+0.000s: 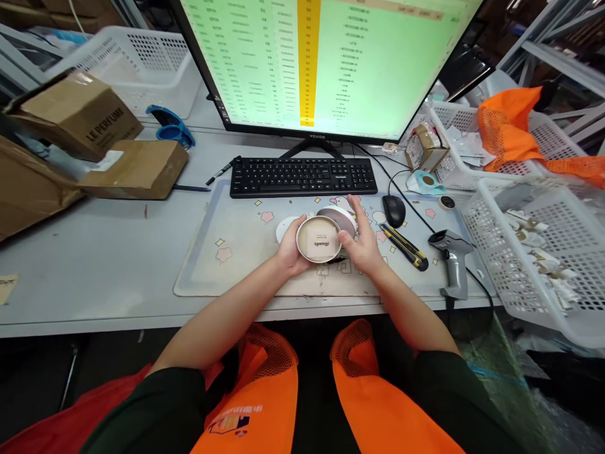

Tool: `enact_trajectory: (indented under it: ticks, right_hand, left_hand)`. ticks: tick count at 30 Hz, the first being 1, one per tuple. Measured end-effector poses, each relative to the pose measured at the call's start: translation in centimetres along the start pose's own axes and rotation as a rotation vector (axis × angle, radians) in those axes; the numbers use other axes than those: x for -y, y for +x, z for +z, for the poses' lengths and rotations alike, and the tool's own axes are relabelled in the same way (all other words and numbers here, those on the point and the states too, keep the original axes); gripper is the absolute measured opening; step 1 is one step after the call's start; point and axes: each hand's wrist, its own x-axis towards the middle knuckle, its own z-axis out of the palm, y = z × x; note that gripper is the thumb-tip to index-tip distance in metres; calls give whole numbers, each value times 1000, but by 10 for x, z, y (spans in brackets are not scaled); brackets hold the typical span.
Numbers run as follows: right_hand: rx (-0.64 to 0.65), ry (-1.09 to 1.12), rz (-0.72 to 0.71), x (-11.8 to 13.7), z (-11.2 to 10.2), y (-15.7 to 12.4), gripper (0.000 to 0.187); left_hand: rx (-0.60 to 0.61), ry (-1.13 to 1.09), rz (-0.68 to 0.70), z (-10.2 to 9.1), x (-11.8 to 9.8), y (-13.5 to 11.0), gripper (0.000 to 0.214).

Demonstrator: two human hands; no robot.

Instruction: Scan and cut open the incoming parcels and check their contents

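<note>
In the middle of the desk, my left hand [292, 250] is closed around a round, shallow box [320, 251] with a pale rim. Its open side faces up, and a small pinkish printed card [322, 242] lies inside. My right hand [365, 244] is at the box's right side with its fingers apart, the thumb at or near the rim. Behind the box a second round piece [344, 218], like a lid, partly shows; I cannot tell whether my right hand touches it. A white disc [285, 228] lies on the desk mat [227, 265] beside my left hand.
A keyboard [302, 176] and monitor [316, 69] stand behind. To the right are a mouse [394, 210], a utility knife [404, 247], a barcode scanner [454, 261] and a white basket [534, 296]. Cardboard boxes [135, 169] and a blue tape dispenser [171, 128] sit left.
</note>
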Motion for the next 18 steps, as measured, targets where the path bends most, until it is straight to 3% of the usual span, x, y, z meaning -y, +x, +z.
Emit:
enact_trajectory:
  ticks: [2, 4, 8, 11, 15, 18]
  right_hand:
    - [164, 165, 45, -3, 2, 1, 92]
    - [246, 278, 53, -2, 4, -1, 96]
    - [52, 93, -107, 11, 11, -8, 95]
    - [74, -195, -284, 17, 23, -14, 85]
    - [155, -347, -272, 14, 48, -21, 75]
    - [39, -217, -220, 19, 61, -25, 80]
  left_hand:
    - [58, 50, -76, 0, -2, -3, 48]
    - [86, 60, -96, 1, -2, -6, 40]
    - [-9, 9, 36, 8, 3, -6, 41]
    - [-104, -13, 211, 12, 14, -1, 34]
    - [-147, -7, 351, 14, 29, 1, 24]
    - [-151, 125, 519, 14, 36, -7, 29]
